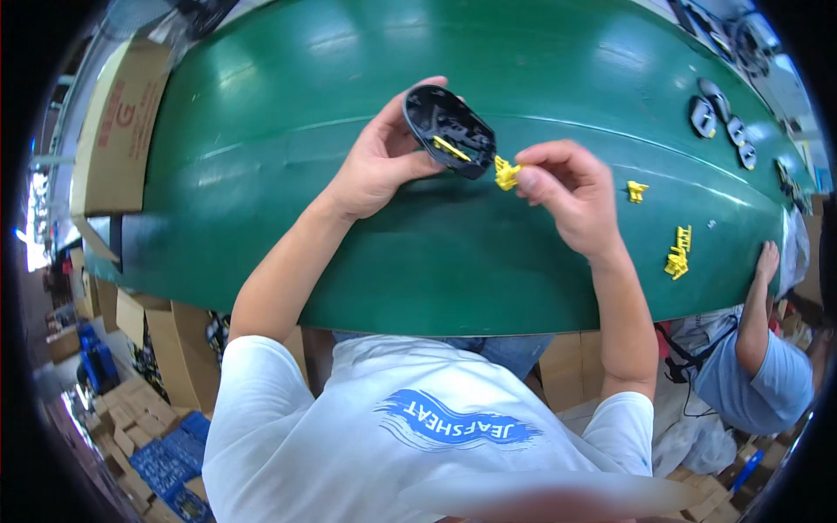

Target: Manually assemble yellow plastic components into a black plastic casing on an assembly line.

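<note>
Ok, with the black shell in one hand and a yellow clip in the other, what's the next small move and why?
Probably bring the right hand a little leftward so its yellow clip meets the black shell. The left hand holds the shell tilted open toward it, one yellow piece already sits inside, and the clip is just off its rim.

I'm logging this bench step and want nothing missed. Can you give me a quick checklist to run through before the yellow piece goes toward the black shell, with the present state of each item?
1. Left hand grips black shell: ok.
2. Shell's open side faces the person: ok.
3. Right hand pinches small yellow piece at the fingertips: ok.
4. Piece touching the shell: not ok, just beside its rim.
5. Piece turned the right way: cannot tell.
6. Spare yellow pieces on the green belt: ok.
</note>
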Demonstrator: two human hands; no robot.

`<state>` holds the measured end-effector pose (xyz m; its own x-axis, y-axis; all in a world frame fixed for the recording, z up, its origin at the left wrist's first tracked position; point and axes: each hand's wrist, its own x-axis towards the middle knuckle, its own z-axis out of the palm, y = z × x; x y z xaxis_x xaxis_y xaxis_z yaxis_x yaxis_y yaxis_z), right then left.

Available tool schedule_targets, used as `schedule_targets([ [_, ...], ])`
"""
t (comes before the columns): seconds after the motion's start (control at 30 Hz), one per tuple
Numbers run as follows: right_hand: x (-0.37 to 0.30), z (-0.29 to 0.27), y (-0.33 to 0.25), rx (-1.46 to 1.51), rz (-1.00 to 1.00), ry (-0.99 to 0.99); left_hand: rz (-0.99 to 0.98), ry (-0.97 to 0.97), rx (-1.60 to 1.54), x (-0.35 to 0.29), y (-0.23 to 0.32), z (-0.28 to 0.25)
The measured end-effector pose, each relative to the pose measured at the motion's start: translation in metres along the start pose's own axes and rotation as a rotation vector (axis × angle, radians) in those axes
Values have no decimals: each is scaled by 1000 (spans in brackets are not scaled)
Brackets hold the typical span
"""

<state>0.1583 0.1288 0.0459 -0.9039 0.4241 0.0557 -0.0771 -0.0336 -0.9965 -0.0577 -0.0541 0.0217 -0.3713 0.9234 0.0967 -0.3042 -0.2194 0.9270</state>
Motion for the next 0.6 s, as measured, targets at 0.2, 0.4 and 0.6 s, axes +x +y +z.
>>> schedule_targets([
  [0.2,36,55,-13,-341,-295,97,32,1,-37,-26,5,-15],
  [0.4,37,53,7,-651,-556,107,-27,-58,-58,-24,1,-15],
  [0.6,35,51,15,-869,-663,56,-18,-43,-45,-21,-8,-10],
])
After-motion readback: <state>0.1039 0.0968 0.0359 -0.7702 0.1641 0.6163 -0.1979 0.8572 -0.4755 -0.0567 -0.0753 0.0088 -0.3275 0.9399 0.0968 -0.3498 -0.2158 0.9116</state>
